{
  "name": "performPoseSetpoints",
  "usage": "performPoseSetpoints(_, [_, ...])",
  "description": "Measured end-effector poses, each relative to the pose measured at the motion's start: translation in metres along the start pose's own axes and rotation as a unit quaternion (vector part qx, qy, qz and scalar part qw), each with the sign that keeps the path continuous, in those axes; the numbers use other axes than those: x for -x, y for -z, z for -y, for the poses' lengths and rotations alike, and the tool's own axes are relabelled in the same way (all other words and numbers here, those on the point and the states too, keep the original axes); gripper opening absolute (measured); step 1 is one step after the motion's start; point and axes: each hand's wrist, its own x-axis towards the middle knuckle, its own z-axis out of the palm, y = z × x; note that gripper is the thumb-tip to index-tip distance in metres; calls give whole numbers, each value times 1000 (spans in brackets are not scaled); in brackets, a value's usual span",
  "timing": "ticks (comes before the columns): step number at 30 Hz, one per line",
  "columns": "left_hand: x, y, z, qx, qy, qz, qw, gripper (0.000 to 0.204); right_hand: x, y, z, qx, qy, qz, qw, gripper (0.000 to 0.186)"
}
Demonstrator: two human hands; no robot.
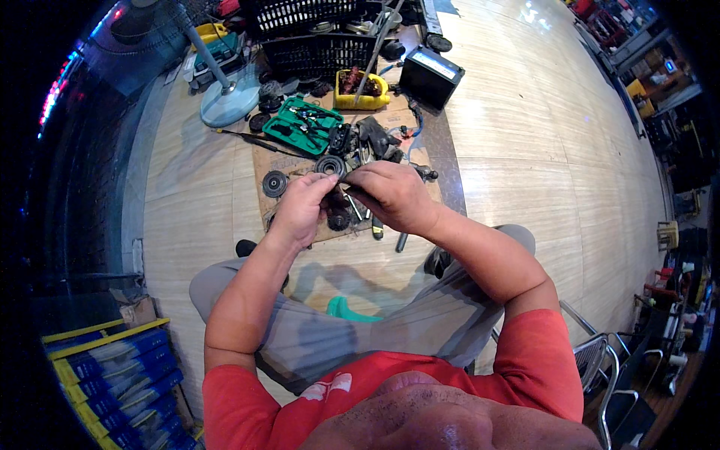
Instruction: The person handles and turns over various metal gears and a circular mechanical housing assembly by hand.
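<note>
My left hand (306,206) and my right hand (386,193) meet over a cardboard mat (266,214), both closed on a dark round ringed part (330,166), thumb and fingertips at its lower edge; whether anything smaller is pinched there is hidden. A similar black disc (274,184) lies just left of my left hand. A dark toothed piece (339,220) and a metal tool (354,206) lie beneath my hands, partly covered. Behind them are an open green tool case (304,124) and a heap of dark metal parts (375,136).
A yellow container (360,94) of parts, black crates (315,52), a black battery (431,79) and a fan stand (225,105) are at the back. A metal chair (600,360) is at lower right, stacked blue-yellow boxes (120,375) at lower left. A green plastic object (345,311) lies below my legs.
</note>
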Motion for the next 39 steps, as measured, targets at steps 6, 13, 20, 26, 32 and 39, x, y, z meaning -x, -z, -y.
performPoseSetpoints(6, [-4,5,3,6,11,9,1000,17,-2,4,2,24,-30,-30,999,28])
performPoseSetpoints(13, [-4,9,3,5,12,36,999,18,-4,6,-3,120,-14,30,992,23])
performPoseSetpoints(20, [0,-1,2,-11,11,27,1000,16,2,1,-7,65,-7,53,996,25])
performPoseSetpoints(26, [2,-5,1,-17,9,35,999,18,3,0,-7,57,-10,46,997,23])
performPoseSetpoints(32, [3,-7,4,-26,-5,27,999,18,5,-5,-7,73,-12,34,997,20])
performPoseSetpoints(39, [8,-15,5,-137,-92,-35,986,13,3,-8,-1,-4,-126,32,991,13])
